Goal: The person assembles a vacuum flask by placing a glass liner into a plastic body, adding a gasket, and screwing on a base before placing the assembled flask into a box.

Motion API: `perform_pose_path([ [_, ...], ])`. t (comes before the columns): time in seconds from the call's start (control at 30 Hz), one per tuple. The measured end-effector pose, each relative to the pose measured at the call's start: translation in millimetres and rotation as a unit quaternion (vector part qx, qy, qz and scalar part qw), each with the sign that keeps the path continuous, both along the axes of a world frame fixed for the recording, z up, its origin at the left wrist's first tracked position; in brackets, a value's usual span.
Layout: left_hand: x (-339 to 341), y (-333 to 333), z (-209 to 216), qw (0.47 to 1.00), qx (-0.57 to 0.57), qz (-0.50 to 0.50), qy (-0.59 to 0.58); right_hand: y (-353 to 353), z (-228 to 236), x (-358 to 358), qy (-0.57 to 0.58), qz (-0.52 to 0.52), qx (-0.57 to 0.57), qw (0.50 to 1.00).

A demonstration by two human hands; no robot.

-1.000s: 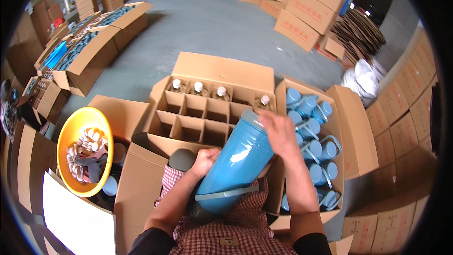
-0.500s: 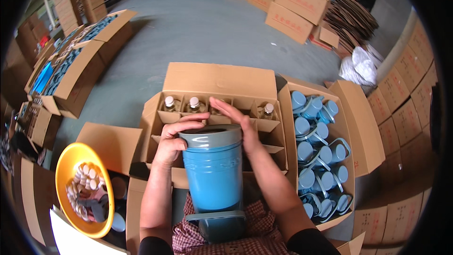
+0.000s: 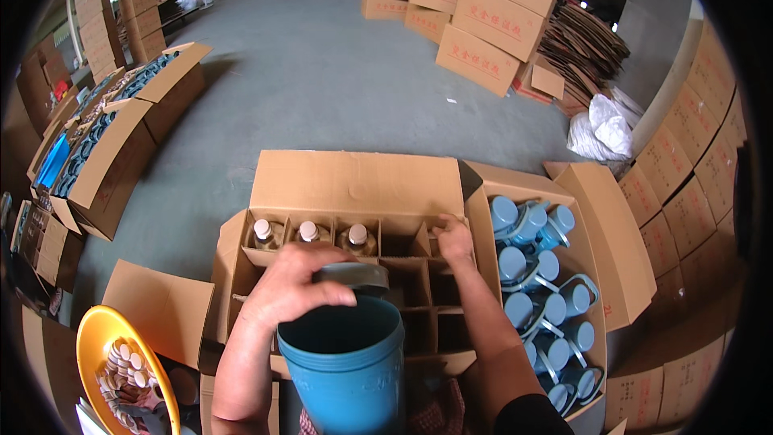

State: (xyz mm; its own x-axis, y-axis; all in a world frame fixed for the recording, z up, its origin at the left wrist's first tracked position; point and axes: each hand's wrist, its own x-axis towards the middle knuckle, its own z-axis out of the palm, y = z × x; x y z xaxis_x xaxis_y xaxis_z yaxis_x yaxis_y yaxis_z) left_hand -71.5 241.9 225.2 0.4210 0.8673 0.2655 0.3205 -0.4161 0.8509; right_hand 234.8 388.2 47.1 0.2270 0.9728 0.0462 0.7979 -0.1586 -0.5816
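Below my left hand stands a blue flask shell, its wide threaded mouth uncovered and dark inside. The left hand is closed on a grey-blue ring collar, held tilted just above the shell's far rim. My right hand reaches into the far right compartment of a divided carton, its fingers closed around a glass bottle that is mostly hidden by the hand. Glass bottles with white caps stand in the back row to the left.
Right of the carton, another open box holds several blue cups with handles. A yellow basin of small pale caps sits at lower left. Filled cartons line the left; stacked boxes and a white sack lie beyond.
My left hand has lifted the collar off the shell. My right hand has left the shell and moved right to the far right bottle. The shell now sits lower and nearer in view.
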Motion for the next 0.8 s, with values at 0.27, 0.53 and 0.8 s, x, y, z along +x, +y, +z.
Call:
perform_pose_path([
  [0.27, 18, 21, -11, 0.984, -0.143, 0.103, -0.007, 17, -79, 42, -0.114, 0.039, -0.059, 0.991],
  [0.53, 32, 37, -139, 0.748, -0.433, 0.174, -0.473, -24, 60, 20, -0.097, 0.164, 0.197, 0.962],
  [0.8, 95, 19, -136, 0.664, -0.311, -0.014, -0.680, -136, 264, -63, -0.091, 0.463, 0.319, 0.822],
])
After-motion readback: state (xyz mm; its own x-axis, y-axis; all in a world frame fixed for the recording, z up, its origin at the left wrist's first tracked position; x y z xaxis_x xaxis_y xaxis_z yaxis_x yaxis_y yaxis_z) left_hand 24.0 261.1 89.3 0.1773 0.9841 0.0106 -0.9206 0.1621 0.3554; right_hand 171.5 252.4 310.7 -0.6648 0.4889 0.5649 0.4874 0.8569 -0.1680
